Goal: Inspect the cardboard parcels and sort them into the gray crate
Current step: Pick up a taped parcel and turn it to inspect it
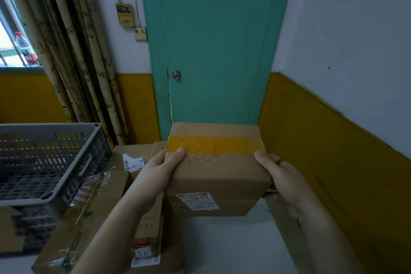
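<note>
A cardboard parcel point(219, 167) with a yellow tape band, red handwriting and a white label on its near side is lifted in front of me. My left hand point(158, 171) grips its left edge, thumb on top at the tape. My right hand point(279, 176) grips its right edge, thumb on top. The gray crate point(51, 193) with perforated walls stands to the left, raised on other boxes; what it holds is hidden by its walls.
Several more cardboard parcels point(115, 187) lie stacked below my left arm, some with white labels. A green door point(218, 46) stands straight ahead. Curtains point(73, 51) hang left of it. A yellow-and-white wall point(333, 129) runs along the right.
</note>
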Available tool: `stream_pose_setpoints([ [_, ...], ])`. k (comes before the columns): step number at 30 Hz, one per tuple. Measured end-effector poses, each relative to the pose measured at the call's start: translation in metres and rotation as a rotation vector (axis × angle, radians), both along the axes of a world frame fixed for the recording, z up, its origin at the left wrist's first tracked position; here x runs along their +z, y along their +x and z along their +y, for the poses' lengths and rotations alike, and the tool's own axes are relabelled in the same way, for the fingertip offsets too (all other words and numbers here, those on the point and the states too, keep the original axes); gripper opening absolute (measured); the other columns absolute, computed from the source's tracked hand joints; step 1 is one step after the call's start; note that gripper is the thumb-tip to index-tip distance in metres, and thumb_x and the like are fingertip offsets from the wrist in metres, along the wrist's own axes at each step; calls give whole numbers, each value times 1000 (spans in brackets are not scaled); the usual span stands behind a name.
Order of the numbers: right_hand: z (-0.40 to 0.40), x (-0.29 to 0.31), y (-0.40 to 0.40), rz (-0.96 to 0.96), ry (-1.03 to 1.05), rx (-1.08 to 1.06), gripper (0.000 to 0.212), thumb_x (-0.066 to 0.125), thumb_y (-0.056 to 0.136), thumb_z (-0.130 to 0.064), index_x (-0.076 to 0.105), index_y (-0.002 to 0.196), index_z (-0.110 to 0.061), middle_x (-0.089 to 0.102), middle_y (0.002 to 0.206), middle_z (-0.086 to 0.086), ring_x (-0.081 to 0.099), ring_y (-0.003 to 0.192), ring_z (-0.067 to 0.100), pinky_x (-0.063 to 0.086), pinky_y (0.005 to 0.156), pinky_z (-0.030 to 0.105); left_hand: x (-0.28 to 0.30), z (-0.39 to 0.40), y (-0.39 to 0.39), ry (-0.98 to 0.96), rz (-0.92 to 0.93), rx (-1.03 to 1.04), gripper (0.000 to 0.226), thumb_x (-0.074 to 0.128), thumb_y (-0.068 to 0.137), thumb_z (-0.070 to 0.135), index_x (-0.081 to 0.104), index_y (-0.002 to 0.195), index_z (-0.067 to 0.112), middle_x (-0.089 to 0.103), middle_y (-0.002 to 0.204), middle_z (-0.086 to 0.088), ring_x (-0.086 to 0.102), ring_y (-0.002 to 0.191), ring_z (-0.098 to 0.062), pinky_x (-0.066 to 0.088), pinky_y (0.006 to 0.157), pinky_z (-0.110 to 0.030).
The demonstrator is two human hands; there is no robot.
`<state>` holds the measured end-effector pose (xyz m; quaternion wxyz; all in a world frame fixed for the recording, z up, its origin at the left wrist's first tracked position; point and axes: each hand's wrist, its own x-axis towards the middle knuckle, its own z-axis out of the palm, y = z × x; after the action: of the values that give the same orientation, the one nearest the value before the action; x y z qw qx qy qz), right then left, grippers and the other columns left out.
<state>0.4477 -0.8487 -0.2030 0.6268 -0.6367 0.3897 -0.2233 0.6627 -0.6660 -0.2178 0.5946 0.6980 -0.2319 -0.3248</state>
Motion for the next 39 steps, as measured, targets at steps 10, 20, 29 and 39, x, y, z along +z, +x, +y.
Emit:
stream_pose_setpoints([
  [10,-5,-10,6,-4,33,-2,21,67,92,-49,73,99,-29,77,97,-4,73,89,17,53,68,34,0,-1,0,-9,18,2,26,64,96,47,59,118,36,72,116,-2,72,103,-21,56,89,-41],
  [20,-6,-17,8,7,-190,-19,49,66,72,-71,72,99,-31,76,93,-13,73,89,12,57,73,32,4,-14,-5,94,-180,56,33,54,96,61,49,108,31,68,112,-6,71,99,-23,60,89,-47],
  [29,-14,3,7,6,-316,-58,43,56,78,-78,78,90,-42,76,89,-19,72,80,5,59,71,31,16,-19,-5,75,-251,7,60,53,73,80,63,108,32,78,91,9,75,81,-5,58,74,-28],
  [39,-12,4,12,61,-413,-139,56,54,77,-84,73,83,-32,68,85,-33,64,75,-8,48,60,29,20,-21,-9,4,-152,45,64,58,74,77,49,119,33,64,116,2,69,103,-22,61,83,-43],
])
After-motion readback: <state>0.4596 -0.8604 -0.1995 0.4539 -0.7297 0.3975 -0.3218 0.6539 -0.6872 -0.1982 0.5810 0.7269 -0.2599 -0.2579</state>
